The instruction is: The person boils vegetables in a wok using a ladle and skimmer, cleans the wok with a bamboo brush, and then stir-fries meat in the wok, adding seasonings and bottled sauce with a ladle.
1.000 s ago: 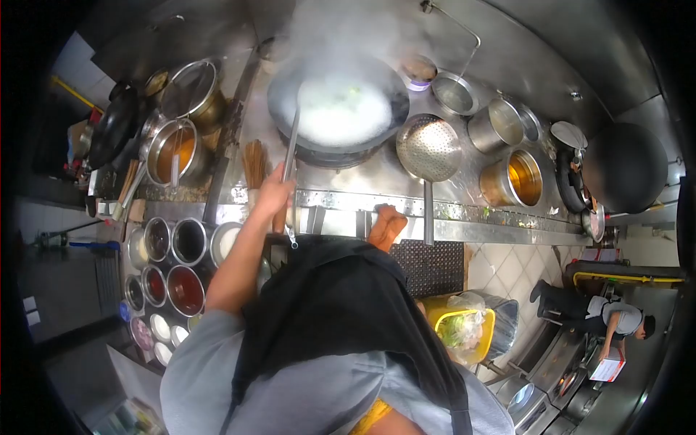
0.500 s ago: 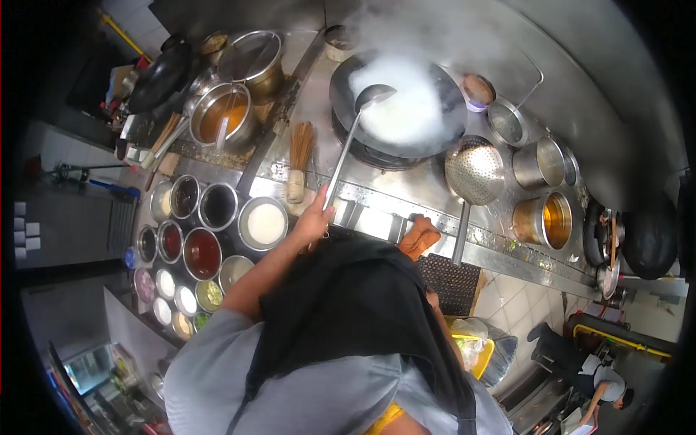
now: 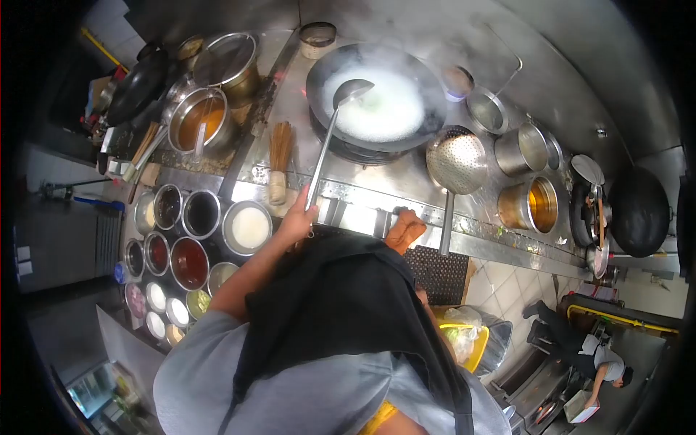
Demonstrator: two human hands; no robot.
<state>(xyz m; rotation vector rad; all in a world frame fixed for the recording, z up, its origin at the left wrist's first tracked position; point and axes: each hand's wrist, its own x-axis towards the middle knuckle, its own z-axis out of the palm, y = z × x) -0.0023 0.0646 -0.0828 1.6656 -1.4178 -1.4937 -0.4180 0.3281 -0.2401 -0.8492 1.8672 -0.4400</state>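
My left hand (image 3: pixel 296 220) is closed round the handle of a long metal ladle (image 3: pixel 325 148). The ladle's dark bowl is over the left part of a black wok (image 3: pixel 435 109), which holds steaming, frothy white liquid (image 3: pixel 391 119). Beside the right edge of the black apron, a small part of my right hand (image 3: pixel 421 295) shows; its fingers are mostly hidden. A perforated strainer (image 3: pixel 457 161) lies right of the wok, and a bamboo brush (image 3: pixel 279 159) stands to its left. An orange cloth (image 3: pixel 406 230) lies at the counter's front edge.
Seasoning containers (image 3: pixel 191 262) stand at the left, below a pot of orange liquid (image 3: pixel 196 119). Metal pots (image 3: pixel 522 148) and a second wok (image 3: pixel 639 212) are at the right. A yellow bin (image 3: pixel 475 348) stands low right. Farther off, another person (image 3: pixel 607 366) holds a box.
The ladle's bowl, earlier hidden in steam and liquid, has come into sight at the wok's left side. Steam over the wok has thinned. The view has shifted, and the other person's box has tilted.
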